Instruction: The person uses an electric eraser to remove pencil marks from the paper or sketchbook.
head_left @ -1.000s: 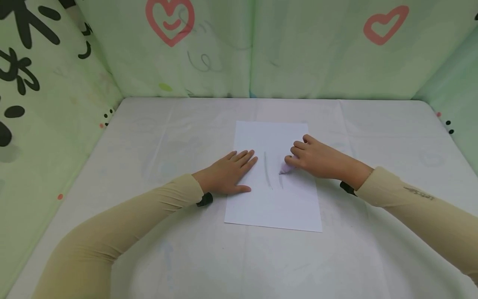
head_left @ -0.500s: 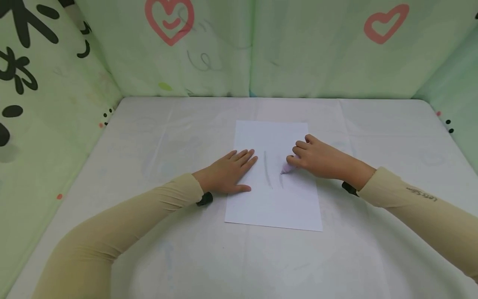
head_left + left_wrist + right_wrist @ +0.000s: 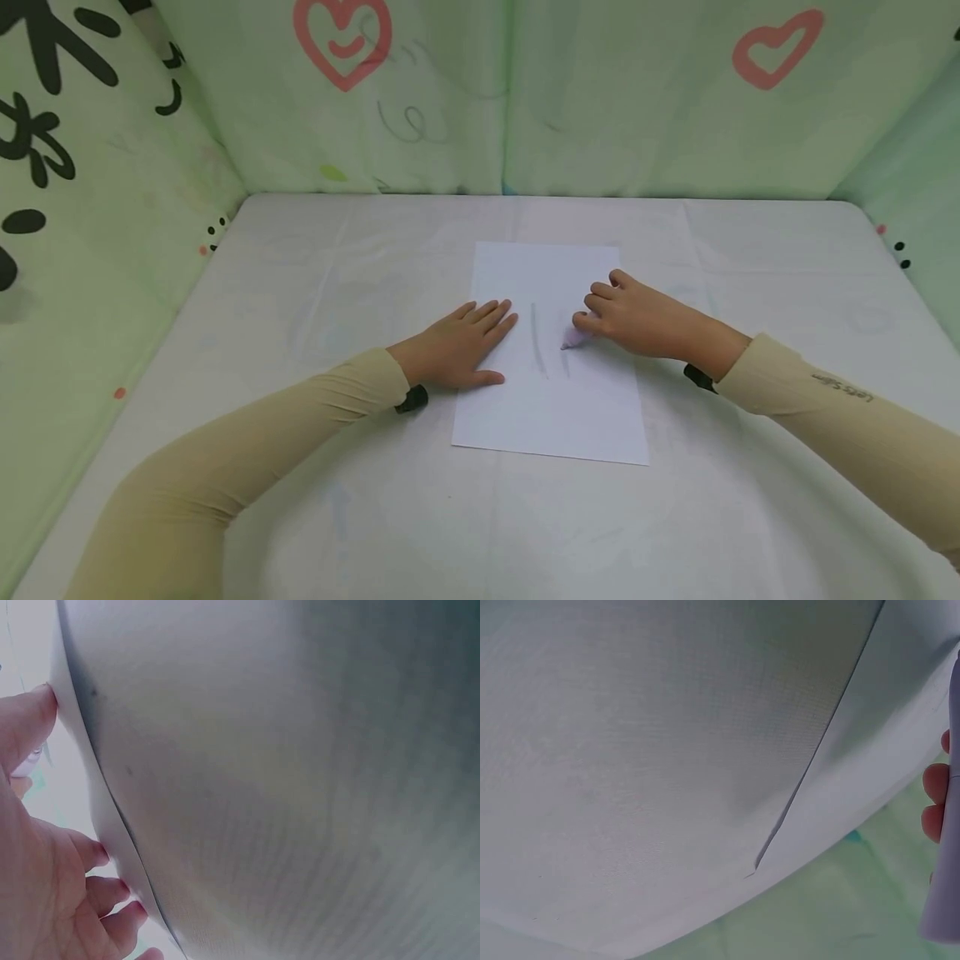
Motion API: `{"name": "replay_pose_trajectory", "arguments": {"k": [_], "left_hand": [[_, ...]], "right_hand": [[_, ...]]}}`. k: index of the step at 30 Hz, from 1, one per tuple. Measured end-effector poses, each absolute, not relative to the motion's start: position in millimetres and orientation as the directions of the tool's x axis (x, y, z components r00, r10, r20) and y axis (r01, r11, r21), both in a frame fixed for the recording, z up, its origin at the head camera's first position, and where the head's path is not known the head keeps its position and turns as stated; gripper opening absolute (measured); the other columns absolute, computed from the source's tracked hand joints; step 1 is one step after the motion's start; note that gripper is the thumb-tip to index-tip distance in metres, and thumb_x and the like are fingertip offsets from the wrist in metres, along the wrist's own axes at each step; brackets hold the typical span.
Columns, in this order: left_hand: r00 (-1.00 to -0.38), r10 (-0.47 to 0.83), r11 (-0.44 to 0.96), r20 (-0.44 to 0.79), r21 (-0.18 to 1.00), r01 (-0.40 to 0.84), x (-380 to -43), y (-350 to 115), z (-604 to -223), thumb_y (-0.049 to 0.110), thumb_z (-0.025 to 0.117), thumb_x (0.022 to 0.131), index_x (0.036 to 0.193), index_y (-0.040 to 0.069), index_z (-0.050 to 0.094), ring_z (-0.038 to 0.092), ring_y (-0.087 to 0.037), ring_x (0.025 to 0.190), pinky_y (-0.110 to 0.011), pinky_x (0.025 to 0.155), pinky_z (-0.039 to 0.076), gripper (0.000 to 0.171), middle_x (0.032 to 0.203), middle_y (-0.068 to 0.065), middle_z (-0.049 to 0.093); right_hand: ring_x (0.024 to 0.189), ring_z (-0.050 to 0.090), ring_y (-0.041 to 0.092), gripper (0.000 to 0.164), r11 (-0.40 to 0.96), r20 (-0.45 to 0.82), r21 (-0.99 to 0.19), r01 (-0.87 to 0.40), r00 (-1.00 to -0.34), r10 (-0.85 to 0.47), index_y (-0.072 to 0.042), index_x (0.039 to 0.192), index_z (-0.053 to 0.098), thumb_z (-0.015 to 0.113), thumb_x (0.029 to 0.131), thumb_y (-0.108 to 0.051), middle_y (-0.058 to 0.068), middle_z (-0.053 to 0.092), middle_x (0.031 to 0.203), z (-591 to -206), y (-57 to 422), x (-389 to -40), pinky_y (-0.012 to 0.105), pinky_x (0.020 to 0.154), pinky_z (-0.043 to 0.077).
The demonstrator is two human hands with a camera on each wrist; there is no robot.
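A white sheet of paper (image 3: pixel 543 425) lies on the white-covered table, with two grey strokes on it, a longer left one (image 3: pixel 536 337) and a shorter right one (image 3: pixel 566 364). My left hand (image 3: pixel 457 346) rests flat on the sheet's left side, fingers spread; the left wrist view shows its fingertips at the paper's edge. My right hand (image 3: pixel 630 317) grips a thick lavender pen-shaped tool (image 3: pixel 574 337), its grey tip at the top of the shorter stroke. In the right wrist view the tool's smooth body (image 3: pixel 943 877) shows with fingertips (image 3: pixel 934 784) curled around it.
The tablecloth (image 3: pixel 360 500) spreads around the sheet on all sides. Behind and beside the table hang pale green curtains (image 3: pixel 622 125) with heart and black prints. Black straps (image 3: pixel 412 400) sit at both wrists.
My right hand and the tool shift slightly right, then back left, the tip staying near the top of the shorter stroke. The left hand stays still on the paper.
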State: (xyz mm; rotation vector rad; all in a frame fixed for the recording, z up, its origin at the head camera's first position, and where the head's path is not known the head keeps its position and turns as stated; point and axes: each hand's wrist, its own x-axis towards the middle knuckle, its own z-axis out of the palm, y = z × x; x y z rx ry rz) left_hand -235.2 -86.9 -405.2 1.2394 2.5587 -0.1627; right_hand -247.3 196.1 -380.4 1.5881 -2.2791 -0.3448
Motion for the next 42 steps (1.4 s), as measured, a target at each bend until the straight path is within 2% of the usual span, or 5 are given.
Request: {"name": "replay_pose_trajectory", "arguments": {"k": [4, 11, 16, 25, 42], "left_hand": [[-0.587, 0.746, 0.623, -0.315, 0.016, 0.782, -234.5, -87.5, -404.5, 0.059, 0.038, 0.094, 0.152, 0.007, 0.007, 0.011, -0.026, 0.147, -0.043, 0.119, 0.014, 0.084, 0.159, -0.012, 0.005], [-0.589, 0.744, 0.627, -0.314, 0.025, 0.779, -233.8, -85.5, -403.7, 0.058, 0.038, 0.094, 0.152, 0.007, 0.007, 0.010, -0.027, 0.147, -0.043, 0.119, 0.014, 0.083, 0.159, -0.012, 0.005], [-0.592, 0.741, 0.629, -0.317, 0.017, 0.778, -233.5, -86.3, -403.0, 0.058, 0.039, 0.094, 0.152, 0.007, 0.007, 0.010, -0.026, 0.147, -0.043, 0.119, 0.014, 0.084, 0.159, -0.012, 0.005], [-0.594, 0.739, 0.633, -0.319, 0.025, 0.774, -234.6, -85.6, -405.5, 0.059, 0.038, 0.094, 0.152, 0.008, 0.006, 0.010, -0.026, 0.148, -0.043, 0.119, 0.013, 0.084, 0.159, -0.012, 0.004], [-0.589, 0.743, 0.627, -0.318, 0.024, 0.778, -233.7, -84.6, -404.6, 0.059, 0.038, 0.094, 0.152, 0.007, 0.006, 0.010, -0.026, 0.147, -0.043, 0.119, 0.013, 0.084, 0.159, -0.012, 0.005]], "right_hand": [[0.068, 0.040, 0.020, 0.031, 0.337, 0.149, 0.384, -0.860, -0.302, -0.941, -0.009, 0.087, 0.046, 0.073, 0.074, -0.003, 0.005, 0.045, 0.067, -380.7, 196.1, -248.3, 0.032, 0.067, 0.030], [0.069, 0.042, 0.020, 0.029, 0.356, 0.124, 0.383, -0.852, -0.334, -0.934, -0.010, 0.086, 0.047, 0.075, 0.076, -0.008, 0.005, 0.048, 0.068, -381.4, 194.6, -250.1, 0.033, 0.067, 0.031], [0.069, 0.042, 0.020, 0.029, 0.351, 0.091, 0.387, -0.853, -0.343, -0.935, -0.010, 0.086, 0.048, 0.070, 0.075, 0.004, 0.005, 0.049, 0.069, -379.3, 197.0, -246.4, 0.032, 0.067, 0.031], [0.069, 0.042, 0.020, 0.029, 0.333, 0.119, 0.401, -0.854, -0.312, -0.943, -0.009, 0.087, 0.047, 0.069, 0.075, 0.006, 0.006, 0.048, 0.068, -378.8, 193.3, -248.4, 0.033, 0.067, 0.031], [0.071, 0.043, 0.021, 0.029, 0.334, 0.090, 0.404, -0.852, -0.326, -0.941, -0.010, 0.089, 0.048, 0.069, 0.075, 0.005, 0.006, 0.049, 0.070, -377.5, 197.6, -244.1, 0.033, 0.068, 0.032]]}}
